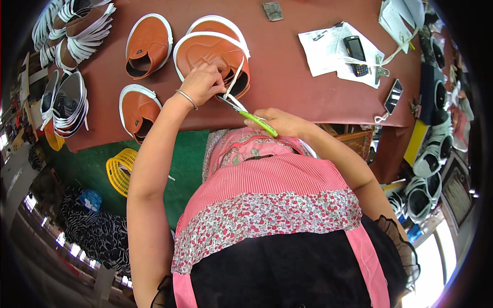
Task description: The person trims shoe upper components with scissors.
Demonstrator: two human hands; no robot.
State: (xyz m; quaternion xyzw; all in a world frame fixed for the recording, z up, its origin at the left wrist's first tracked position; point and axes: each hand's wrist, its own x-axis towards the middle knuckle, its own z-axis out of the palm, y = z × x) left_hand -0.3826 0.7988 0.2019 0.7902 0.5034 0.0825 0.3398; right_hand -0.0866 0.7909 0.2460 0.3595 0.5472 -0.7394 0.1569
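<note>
My left hand (204, 84), with a bangle at the wrist, is closed at the opening of an orange-brown shoe (203, 51) with a white sole edge. Its fingertips are partly hidden. From the shoe's opening a white lace (236, 77) loops beside those fingers. In my right hand (280, 122) is a tool with a lime-green handle (257, 123) and a thin metal end, which points at the shoe's collar by my left fingers. The tool's exact kind is unclear. Behind this shoe, partly covered, lies a matching shoe (218, 22).
Two more brown shoes (149, 43) lie on the red-brown table (287, 87), left of my hands. Stacked white-edged shoes (69, 102) crowd its left end. Papers (321, 49), a keypad handset (355, 54) and a phone (394, 97) lie right. A yellow basket (119, 172) stands below.
</note>
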